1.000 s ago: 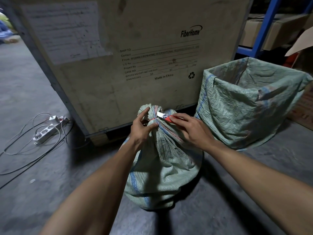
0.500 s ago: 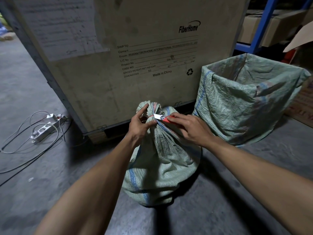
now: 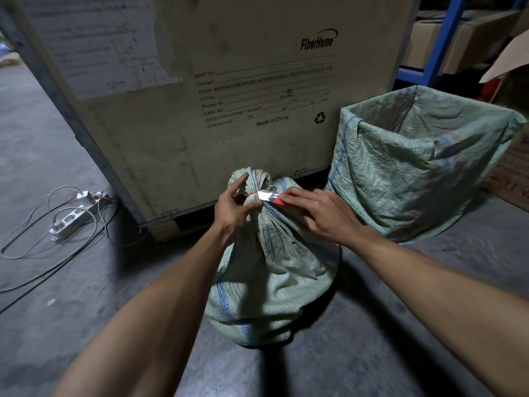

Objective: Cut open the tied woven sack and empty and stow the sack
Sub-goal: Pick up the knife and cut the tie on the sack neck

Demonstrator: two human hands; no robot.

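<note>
A: Grey concrete floor is what we're looking down at, dim storeroom. Tied woven sack is sitting on it between our arms, just in front of the big wooden crate.

B: Neck?

A: Bunched at the top, red tie is wrapping it. Our left hand is pinching the gathered neck, index finger up along the tuft. Our right hand is gripping a red-handled utility knife, blade tip lying right at the tie.

B: Around it?

A: Second woven sack is standing open to the right, near the tied one. Power strip with cables is lying well off left. Blue shelving with cartons is showing behind.
</note>
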